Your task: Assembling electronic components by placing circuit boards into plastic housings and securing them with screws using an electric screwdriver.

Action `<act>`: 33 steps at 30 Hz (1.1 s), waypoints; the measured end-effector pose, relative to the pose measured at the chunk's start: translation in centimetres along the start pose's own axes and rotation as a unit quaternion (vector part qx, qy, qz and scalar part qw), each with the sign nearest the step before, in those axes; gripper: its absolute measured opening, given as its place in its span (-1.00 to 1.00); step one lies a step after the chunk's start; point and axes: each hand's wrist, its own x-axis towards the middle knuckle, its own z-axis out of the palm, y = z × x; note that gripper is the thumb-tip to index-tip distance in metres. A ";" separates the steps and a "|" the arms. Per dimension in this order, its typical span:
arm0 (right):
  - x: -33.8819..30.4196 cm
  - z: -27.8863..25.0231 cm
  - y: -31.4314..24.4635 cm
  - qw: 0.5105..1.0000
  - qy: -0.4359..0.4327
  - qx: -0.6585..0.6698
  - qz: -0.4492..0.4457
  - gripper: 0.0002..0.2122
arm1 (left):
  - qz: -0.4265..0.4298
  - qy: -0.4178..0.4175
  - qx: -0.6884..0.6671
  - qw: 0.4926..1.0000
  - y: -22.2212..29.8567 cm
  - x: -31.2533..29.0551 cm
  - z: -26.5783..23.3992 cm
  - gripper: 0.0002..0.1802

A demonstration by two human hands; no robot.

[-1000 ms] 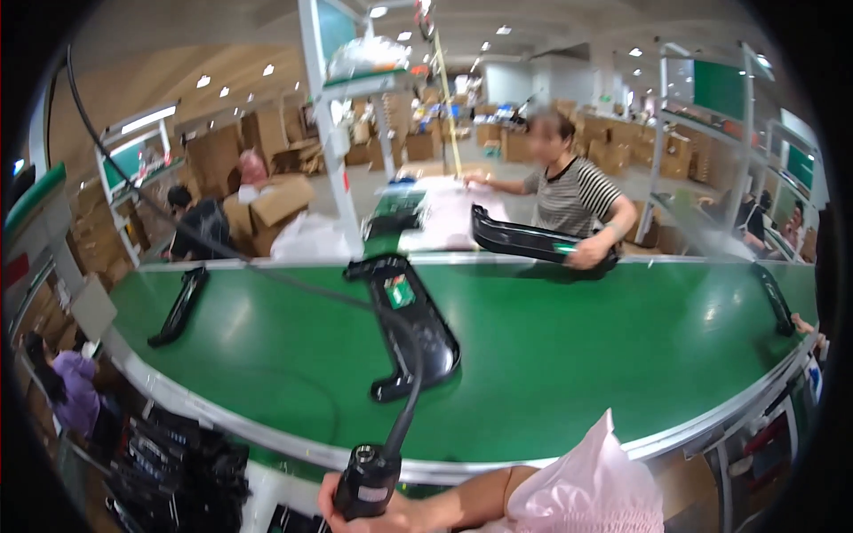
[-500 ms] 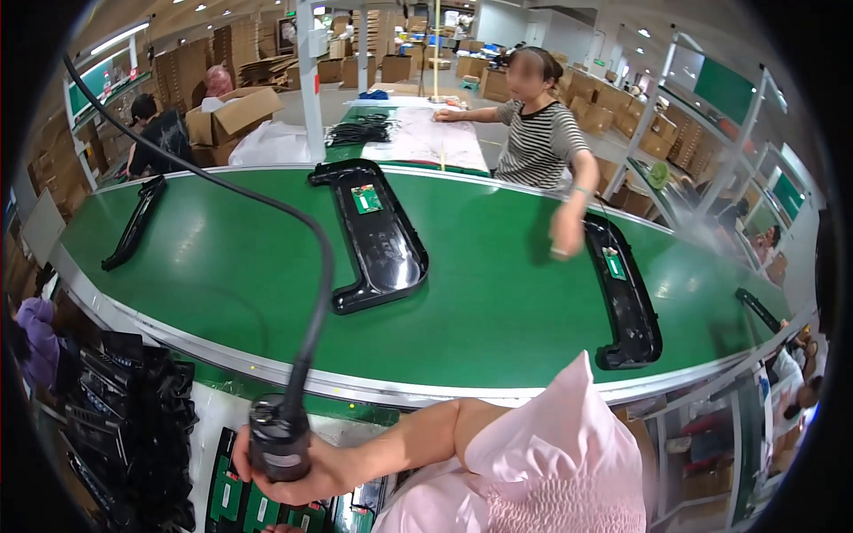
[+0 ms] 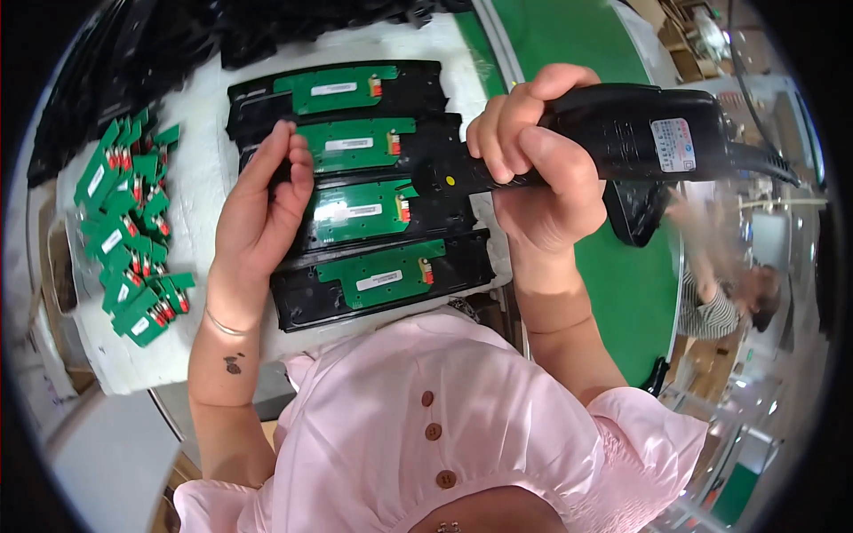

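Right fingers [image 3: 520,115] wrapped round black corded power driver [image 3: 622,133]; left fingers [image 3: 296,191] half-curled, contents unclear.
Likely fastening green circuit boards [image 3: 378,281]; next move calls for steady alignment.

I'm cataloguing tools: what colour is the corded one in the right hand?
The corded tool is black, clearest in the head view.

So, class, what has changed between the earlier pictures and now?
The view has swung from the green belt down to the bench. In the picture, the right hand and its tool moved from lower left to upper right. The left hand now shows fully, by the panels; whether it holds anything is unclear. The right hand stayed closed around the tool.
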 end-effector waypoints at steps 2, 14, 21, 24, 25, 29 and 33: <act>-0.2 0.9 0.7 1.000 -0.001 0.005 0.028 -0.73 | 0.020 0.001 0.008 1.000 -0.1 -0.3 -0.6 -0.82; -1.8 1.3 1.0 0.996 -0.035 -0.016 0.076 -0.73 | 0.014 0.016 0.097 0.995 -1.4 -1.2 0.5 -0.81; -2.7 1.7 0.9 0.986 -0.033 -0.142 0.080 -0.71 | 0.011 0.007 0.111 0.994 -1.9 -1.3 0.6 -0.82; -3.1 2.2 0.5 0.984 -0.023 -0.149 0.091 -0.70 | 0.002 0.001 0.113 0.994 -2.1 -1.5 0.8 -0.82; -3.2 2.3 0.4 0.984 -0.026 -0.149 0.093 -0.69 | -0.003 0.000 0.113 0.994 -2.3 -1.5 0.8 -0.82; -3.4 2.6 0.3 0.980 -0.036 -0.177 0.082 -0.68 | -0.014 0.003 0.125 0.992 -2.6 -1.6 0.8 -0.82; -3.3 2.5 0.4 0.983 -0.037 -0.147 0.103 -0.70 | -0.015 0.015 0.132 0.991 -2.8 -1.6 0.8 -0.82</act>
